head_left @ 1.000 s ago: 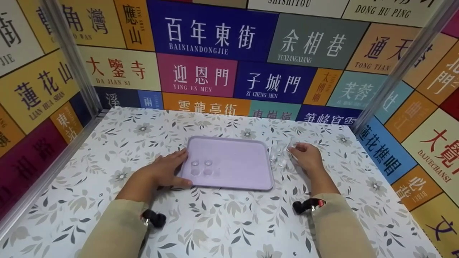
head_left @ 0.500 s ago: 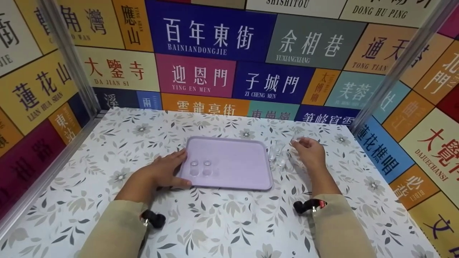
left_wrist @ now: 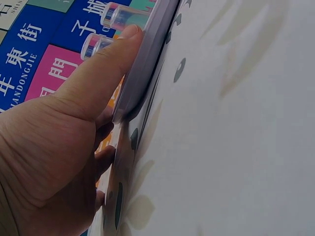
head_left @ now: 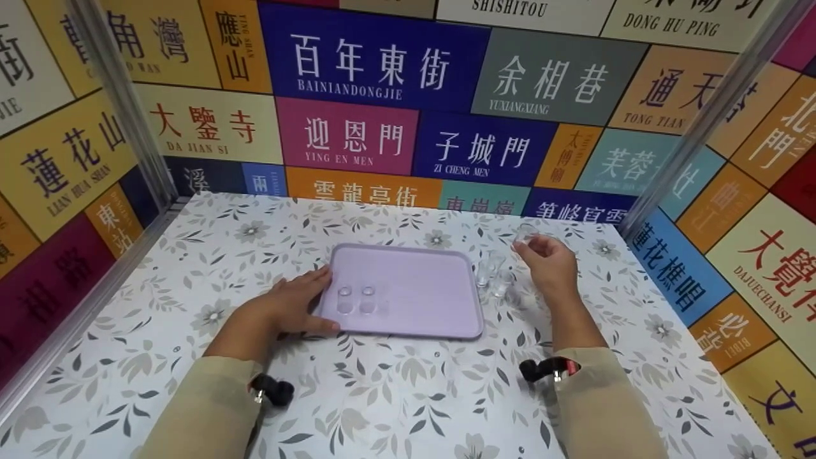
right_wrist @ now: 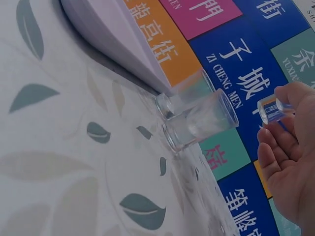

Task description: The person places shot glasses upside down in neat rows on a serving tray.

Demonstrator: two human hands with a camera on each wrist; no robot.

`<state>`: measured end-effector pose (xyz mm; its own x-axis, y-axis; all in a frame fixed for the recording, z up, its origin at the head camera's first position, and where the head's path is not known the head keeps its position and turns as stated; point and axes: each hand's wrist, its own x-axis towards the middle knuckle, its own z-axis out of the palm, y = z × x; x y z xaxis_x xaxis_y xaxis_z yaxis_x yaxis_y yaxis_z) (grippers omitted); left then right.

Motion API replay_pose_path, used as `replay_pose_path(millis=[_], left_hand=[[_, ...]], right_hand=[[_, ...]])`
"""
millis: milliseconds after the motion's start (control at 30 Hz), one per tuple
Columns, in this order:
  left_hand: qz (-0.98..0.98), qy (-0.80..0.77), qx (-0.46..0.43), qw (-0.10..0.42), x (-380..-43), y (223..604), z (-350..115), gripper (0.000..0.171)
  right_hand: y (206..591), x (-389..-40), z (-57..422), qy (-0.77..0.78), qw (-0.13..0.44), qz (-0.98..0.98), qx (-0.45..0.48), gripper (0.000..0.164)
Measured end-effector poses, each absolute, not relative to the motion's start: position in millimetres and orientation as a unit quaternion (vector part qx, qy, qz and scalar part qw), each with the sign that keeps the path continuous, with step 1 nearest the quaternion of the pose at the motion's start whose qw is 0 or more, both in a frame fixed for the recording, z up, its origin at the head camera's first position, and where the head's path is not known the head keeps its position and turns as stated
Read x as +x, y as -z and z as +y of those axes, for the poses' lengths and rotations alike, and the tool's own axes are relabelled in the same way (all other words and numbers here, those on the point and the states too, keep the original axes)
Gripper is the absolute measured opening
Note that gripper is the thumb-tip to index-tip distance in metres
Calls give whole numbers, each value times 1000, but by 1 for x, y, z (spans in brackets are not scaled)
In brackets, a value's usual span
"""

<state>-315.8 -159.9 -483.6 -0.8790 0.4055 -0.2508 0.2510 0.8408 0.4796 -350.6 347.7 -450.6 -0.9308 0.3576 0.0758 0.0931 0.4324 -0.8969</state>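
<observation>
My left hand (head_left: 290, 306) rests at the left end of a lilac tray (head_left: 424, 287), thumb along its near edge and fingers at its left side. In the left wrist view the thumb (left_wrist: 101, 69) lies against the tray's rim (left_wrist: 147, 64). Two small clear shot glasses (head_left: 345, 301) stand on the tray's left part. Beyond the tray's right end, my right hand (head_left: 549, 261) pinches another clear shot glass (right_wrist: 270, 109) between thumb and fingers, held above the table. Nearer the tray, more shot glasses (right_wrist: 204, 120) stand on the table.
A white tablecloth with grey leaves and flowers (head_left: 395, 395) covers the table. Colourful sign-printed panels (head_left: 376, 64) rise behind it and at both sides. Metal posts (head_left: 695, 121) mark the back corners.
My right hand has lifted the shot glass up and away from the others beside the tray. The left hand and the tray stay in place.
</observation>
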Motion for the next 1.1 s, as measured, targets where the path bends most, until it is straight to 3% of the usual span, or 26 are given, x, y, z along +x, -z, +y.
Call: replay_pose_path(millis=[500,1100], left_hand=[[945,-212,164,184,-318,483,-159,131],[944,-219,166,185,-317,482,-159,129]], right_hand=[[435,-345,291,-535,151,-831,-21,43],[422,-332,199,-626,82,-771,87,29]])
